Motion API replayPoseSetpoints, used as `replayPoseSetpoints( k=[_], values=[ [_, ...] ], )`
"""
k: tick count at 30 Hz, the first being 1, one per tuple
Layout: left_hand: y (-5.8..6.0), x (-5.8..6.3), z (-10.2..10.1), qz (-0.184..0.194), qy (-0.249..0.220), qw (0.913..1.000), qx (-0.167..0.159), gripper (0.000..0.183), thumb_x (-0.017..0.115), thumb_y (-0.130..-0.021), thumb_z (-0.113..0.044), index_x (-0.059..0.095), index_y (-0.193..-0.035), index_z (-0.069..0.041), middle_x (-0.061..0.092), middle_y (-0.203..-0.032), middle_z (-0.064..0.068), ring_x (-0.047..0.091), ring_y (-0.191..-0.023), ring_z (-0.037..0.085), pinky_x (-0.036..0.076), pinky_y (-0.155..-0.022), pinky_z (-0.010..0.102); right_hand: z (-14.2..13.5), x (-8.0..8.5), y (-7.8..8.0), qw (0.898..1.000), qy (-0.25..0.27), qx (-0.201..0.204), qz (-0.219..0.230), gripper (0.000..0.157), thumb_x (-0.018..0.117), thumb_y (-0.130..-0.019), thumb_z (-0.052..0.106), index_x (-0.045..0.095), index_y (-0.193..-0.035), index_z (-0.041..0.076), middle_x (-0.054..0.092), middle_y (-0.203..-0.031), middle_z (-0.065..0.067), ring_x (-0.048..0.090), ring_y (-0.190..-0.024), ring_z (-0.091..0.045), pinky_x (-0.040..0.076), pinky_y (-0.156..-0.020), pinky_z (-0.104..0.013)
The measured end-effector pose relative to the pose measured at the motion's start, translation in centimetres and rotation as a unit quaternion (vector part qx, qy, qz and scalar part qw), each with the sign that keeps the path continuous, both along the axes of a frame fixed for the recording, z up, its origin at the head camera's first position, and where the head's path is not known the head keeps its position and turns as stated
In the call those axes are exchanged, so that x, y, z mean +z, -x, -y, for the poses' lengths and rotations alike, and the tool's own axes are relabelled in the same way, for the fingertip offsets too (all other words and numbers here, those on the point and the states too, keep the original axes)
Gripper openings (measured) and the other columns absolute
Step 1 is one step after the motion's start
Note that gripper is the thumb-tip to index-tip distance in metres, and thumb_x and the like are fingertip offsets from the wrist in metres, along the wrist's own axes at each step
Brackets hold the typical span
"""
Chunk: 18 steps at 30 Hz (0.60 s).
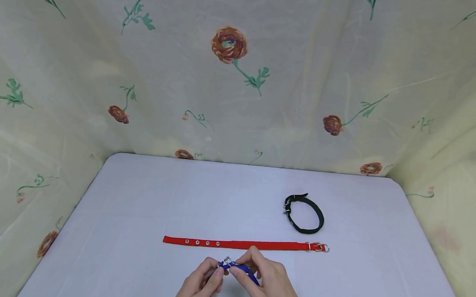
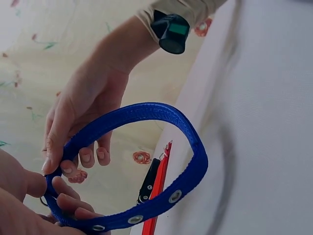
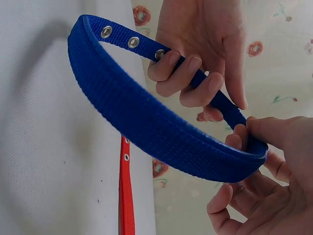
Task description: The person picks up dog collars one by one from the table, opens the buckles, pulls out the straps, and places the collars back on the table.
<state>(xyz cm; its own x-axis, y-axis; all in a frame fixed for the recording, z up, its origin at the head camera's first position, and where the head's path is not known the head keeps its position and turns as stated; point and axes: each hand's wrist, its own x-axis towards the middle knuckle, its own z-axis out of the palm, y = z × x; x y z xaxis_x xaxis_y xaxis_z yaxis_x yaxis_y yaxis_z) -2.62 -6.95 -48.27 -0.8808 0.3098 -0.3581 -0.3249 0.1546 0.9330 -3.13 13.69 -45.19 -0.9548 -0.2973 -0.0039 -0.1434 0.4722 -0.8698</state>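
Both hands hold a blue webbing collar (image 3: 137, 117) bent into a loop, above the near part of the table. My left hand (image 1: 200, 283) pinches the strap between thumb and fingers, on the side with the metal eyelets. With thumb and fingertips my right hand (image 1: 274, 282) grips the other end, beside the silver buckle (image 1: 228, 260). The fingertips of both hands come close together at the buckle. In the left wrist view, the loop of the collar (image 2: 200, 156) hangs over toward the table side, with several eyelets showing. Fingers hide part of the buckle end.
A red collar (image 1: 256, 245) lies stretched out flat just beyond the hands, its buckle at the right. Farther back to the right, a black collar (image 1: 319, 212) lies fastened in a ring. Flower-patterned cloth (image 1: 284, 124) surrounds the white table (image 1: 137, 197) at the back and sides.
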Motion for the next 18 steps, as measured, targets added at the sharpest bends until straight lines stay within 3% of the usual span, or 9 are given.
replayPoseSetpoints(
  k=[5, 11, 18],
  values=[
    [0.12, -0.06, -0.23, 0.012, 0.021, 0.9996, 0.014, 0.044, 0.057, -0.112, -0.045, 0.057, -0.118, -0.002, 0.052, -0.079, 0.000, 0.051, -0.077, 0.019, 0.039, -0.064, 0.022, 0.05, 0.04, 0.01, 1.000, -0.005, -0.002, 0.010, 0.022, 0.070, -0.104, 0.047, 0.064, -0.112, 0.028, 0.073, -0.091, 0.007, 0.061, -0.080, 0.000, 0.054, -0.075, -0.019],
    [0.39, -0.02, -0.38, 0.046, 0.066, 0.9966, 0.018, 0.053, 0.054, -0.109, -0.058, 0.057, -0.109, -0.005, 0.044, -0.072, -0.003, 0.045, -0.069, 0.017, 0.036, -0.060, 0.023, 0.17, 0.11, 0.01, 1.000, -0.011, -0.022, 0.018, 0.022, 0.070, -0.104, 0.046, 0.063, -0.112, 0.027, 0.073, -0.091, 0.009, 0.060, -0.080, -0.001, 0.053, -0.075, -0.019],
    [0.26, 0.29, 0.09, 0.066, 0.018, 0.9972, 0.030, 0.055, 0.048, -0.110, -0.061, 0.051, -0.102, -0.006, 0.039, -0.074, -0.003, 0.043, -0.069, 0.016, 0.038, -0.064, 0.023, 0.22, 0.56, 0.00, 0.996, 0.009, -0.068, 0.052, 0.022, 0.065, -0.108, 0.042, 0.059, -0.115, 0.022, 0.068, -0.083, 0.004, 0.063, -0.073, -0.008, 0.051, -0.070, -0.021]
  ],
)
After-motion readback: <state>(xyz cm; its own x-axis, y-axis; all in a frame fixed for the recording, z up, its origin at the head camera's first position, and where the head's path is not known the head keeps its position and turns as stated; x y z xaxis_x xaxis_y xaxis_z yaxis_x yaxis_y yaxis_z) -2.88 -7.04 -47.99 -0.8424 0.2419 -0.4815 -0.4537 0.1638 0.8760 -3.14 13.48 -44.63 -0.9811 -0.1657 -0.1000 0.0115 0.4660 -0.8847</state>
